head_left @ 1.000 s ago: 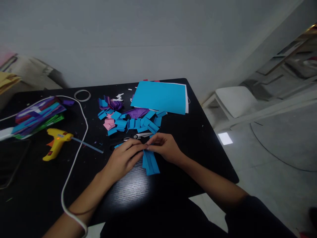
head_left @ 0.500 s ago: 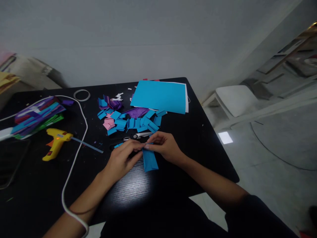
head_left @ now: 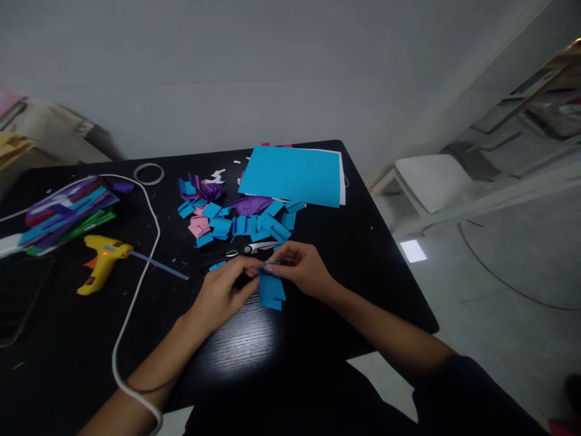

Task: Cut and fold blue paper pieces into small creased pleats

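Over the worktop [head_left: 358,290], toward its near edge, the left hand [head_left: 218,297] and right hand [head_left: 306,270] hold a folded blue paper piece [head_left: 271,292] in a narrow fingertip grip at its upper end, its lower end hanging loose. Small folded blue paper pieces [head_left: 245,226] already lie loosely heaped beyond the scissors [head_left: 254,247], while the piece in hand looks only partly worked and the large blue paper sheet [head_left: 295,177] by the far right corner looks uncut; how many folds are left, I cannot tell
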`<state>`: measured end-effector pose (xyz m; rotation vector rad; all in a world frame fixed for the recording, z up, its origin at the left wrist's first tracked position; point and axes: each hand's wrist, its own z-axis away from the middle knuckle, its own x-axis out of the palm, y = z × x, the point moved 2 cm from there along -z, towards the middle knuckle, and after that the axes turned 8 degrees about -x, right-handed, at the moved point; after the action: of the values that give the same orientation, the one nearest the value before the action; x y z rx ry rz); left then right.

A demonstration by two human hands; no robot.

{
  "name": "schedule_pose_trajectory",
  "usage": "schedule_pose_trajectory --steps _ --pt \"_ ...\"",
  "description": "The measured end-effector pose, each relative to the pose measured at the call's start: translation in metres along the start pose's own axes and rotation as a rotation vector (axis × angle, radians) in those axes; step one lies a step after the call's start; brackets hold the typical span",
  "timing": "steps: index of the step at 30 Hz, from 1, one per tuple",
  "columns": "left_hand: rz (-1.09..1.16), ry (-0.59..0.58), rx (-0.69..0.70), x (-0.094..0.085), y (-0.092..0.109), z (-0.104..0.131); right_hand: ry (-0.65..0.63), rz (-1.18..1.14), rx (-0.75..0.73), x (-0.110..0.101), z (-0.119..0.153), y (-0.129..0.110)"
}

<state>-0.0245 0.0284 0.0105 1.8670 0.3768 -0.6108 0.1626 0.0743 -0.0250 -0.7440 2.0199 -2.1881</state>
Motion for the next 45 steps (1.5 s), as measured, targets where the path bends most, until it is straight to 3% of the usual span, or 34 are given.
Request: schedule_pose_trajectory --steps 7,13,23,37,45 --pt "0.029 -0.051 -0.049 0.003 -0.005 0.002 -0.135 0.181 -0.007 -0.007 -0.002 -0.004" --pt "0.027 -0.079 -0.096 0.003 -0.005 0.002 -0.157 0.253 -0.056 -0.006 0.001 -0.008" --pt "-0.006 -0.101 -0.066 0.006 -0.001 0.001 -0.290 0.550 -0.164 -0.008 0.002 -0.018" --pt "0.050 -0.092 -0.076 0.002 -0.003 0.001 -0.282 0.337 -0.099 -0.011 0.002 -0.023" --pt "0.025 -0.114 -0.079 0.007 -0.001 0.001 -0.321 0.519 -0.158 -0.009 0.001 -0.020"
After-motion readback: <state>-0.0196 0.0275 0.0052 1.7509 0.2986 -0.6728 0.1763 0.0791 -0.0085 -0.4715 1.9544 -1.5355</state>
